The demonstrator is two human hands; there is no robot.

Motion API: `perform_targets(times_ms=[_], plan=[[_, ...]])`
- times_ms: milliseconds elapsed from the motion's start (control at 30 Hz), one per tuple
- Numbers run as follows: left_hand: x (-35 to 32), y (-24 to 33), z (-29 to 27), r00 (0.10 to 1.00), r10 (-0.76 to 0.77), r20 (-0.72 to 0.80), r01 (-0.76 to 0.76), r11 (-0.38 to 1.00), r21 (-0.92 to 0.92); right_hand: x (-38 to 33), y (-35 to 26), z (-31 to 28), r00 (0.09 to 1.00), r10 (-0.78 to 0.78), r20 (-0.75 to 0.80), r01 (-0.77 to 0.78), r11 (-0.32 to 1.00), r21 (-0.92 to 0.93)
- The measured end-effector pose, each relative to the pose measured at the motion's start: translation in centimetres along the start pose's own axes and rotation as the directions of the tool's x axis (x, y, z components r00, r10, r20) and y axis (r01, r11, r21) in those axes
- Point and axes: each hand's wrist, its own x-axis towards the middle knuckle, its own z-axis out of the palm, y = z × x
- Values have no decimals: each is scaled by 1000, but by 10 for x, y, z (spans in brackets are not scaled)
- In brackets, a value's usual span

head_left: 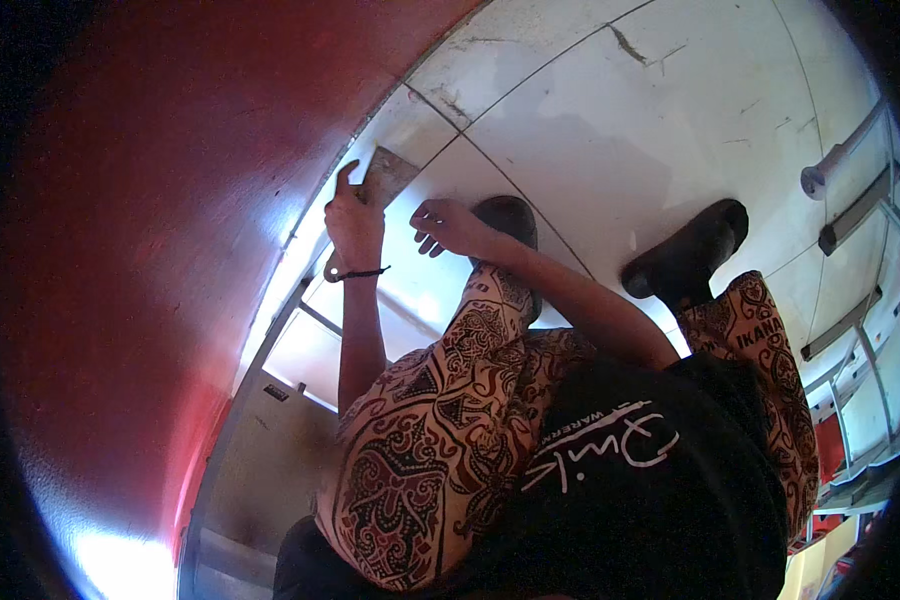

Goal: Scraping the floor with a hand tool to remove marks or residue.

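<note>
My left hand (355, 225) is wrapped round a scraper with a wide, flat, worn grey blade (391, 174). The index finger stretches out beside the blade, and the handle's end, with a hole in it, shows by my wrist. The blade lies over the pale floor tiles close to the foot of the red wall (190, 180). To its right, my right hand (452, 227) hangs in front of one shoe with its fingers loosely bent and apart, nothing visible in them. A thin dark band circles my left wrist.
White floor tiles (610, 120) with dark joints and scuff marks spread ahead. My dark shoes (695, 245) stand apart on them. A grey panel (270, 440) is at the left below the wall. Metal frame legs (855, 215) line the right edge.
</note>
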Motion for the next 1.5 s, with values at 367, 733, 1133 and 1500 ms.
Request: perform_targets(times_ms=[367, 733, 1133, 1500], plan=[[35, 49, 49, 946, 325, -10, -321, 938, 131, 8, 1, -2, 1000, 15, 27, -16, 999, 29], [2, 23, -1, 998, -46, 49, 49, 997, -57, 8, -2, -2, 995, 100, 27, -102, 992, 76], [30, 76, 50, 922, 386, 17, -385, 922, -29, 9, -5, -1, 995, 95, 40, -99, 990, 103], [30, -56, -17, 983, 181, -39, -178, 981, 78, 10, -5, -6, 993, 102, 51, -108, 983, 147]])
